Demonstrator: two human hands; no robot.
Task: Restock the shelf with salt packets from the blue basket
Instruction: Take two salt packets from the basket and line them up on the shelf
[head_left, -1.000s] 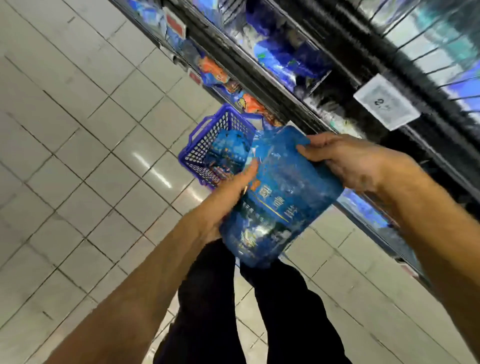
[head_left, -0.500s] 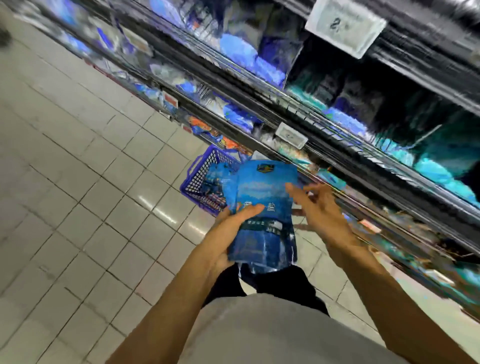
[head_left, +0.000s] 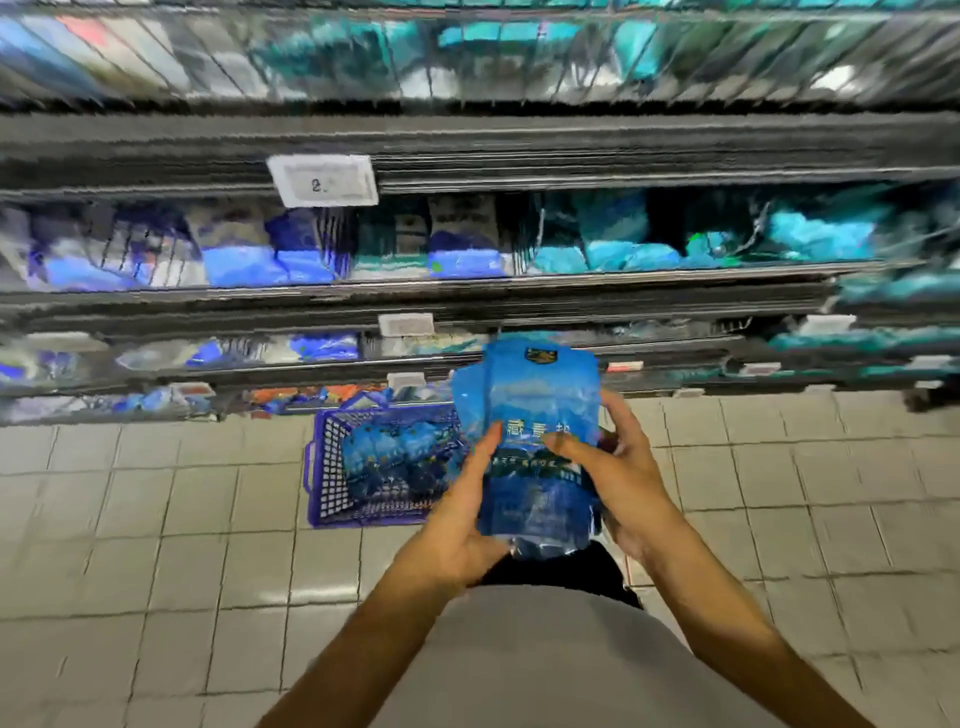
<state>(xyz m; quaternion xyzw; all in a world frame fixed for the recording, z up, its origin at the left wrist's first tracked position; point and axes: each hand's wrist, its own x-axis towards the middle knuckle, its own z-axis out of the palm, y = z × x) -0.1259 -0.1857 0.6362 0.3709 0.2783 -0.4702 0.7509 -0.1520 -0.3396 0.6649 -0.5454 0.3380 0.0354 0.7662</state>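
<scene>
Two hands gripped upright salt packets (head_left: 535, 447) before the shelf (head_left: 467, 306): left hand (head_left: 457, 525) and right hand (head_left: 618, 483) had fingers clamped round the sides. More packets lay in the basket (head_left: 324, 467) on the floor.

My clothing: light grey shirt (head_left: 545, 660) over the torso; black trousers (head_left: 561, 571) below its hem. My forearms bare, no sleeves, watch or rings showing.

blue salt packets (head_left: 535, 441), purple-blue basket (head_left: 324, 467), grey floor tiles (head_left: 156, 519).

Pale tiled floor (head_left: 156, 519), dark shelving (head_left: 519, 145) (blurred)
</scene>
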